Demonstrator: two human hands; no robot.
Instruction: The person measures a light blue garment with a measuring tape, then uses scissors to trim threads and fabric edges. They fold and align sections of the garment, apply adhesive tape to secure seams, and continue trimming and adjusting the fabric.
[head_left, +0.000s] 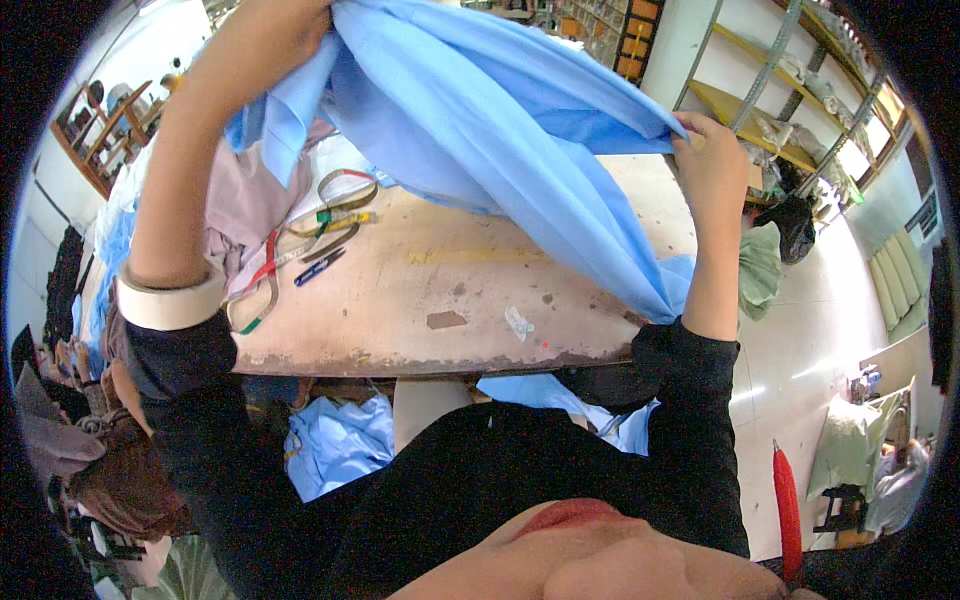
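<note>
My left hand (305, 25), raised at the top edge with fingertips mostly out of view, grips a light blue cloth (470, 130). At the right, my right hand (705, 150) pinches the same cloth. Its gathered folds slope down to the worn wooden table (400, 320). A white roll (165, 295) circles my left forearm. Under the raised cloth lie a coiled measuring tape (270, 270) and a small blue-handled tool (315, 270), beside mauve fabric (245, 210).
Shelving (760, 70) and a black bag (790, 225) are at the back right. Fabric piles (115, 230) crowd the left. More blue cloth (340, 440) lies below the table edge. Cushion-like bundles (840, 450) stand at the right.
</note>
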